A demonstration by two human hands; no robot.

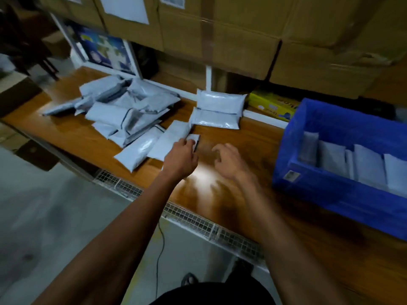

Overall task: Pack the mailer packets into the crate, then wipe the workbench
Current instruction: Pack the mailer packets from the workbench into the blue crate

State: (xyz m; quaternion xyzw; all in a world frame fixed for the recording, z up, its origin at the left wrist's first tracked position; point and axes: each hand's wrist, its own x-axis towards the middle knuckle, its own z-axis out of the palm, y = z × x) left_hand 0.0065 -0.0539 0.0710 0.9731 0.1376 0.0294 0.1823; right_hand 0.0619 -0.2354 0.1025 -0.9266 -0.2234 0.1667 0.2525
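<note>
Before us a brown wooden workbench (248, 137), glossy, with a glare patch near its front edge. Toward its left end we note a loose heap of grey mailer packets (123, 108). Two more packets (217, 111) lie overlapping by the back edge, mid-bench. At the right end sits a blue crate (330, 186). A yellow box (273, 105) lies along the back edge, just behind the crate.

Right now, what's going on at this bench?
A person is packing grey mailer packets into a blue crate at the right of a wooden workbench. A few packets already stand inside it. The left hand touches the nearest packet at the edge of the loose pile; whether it grips it is unclear. The right hand hovers beside it, fingers loosely curled, holding nothing. Many packets remain, and wiping hasn't begun.
</note>
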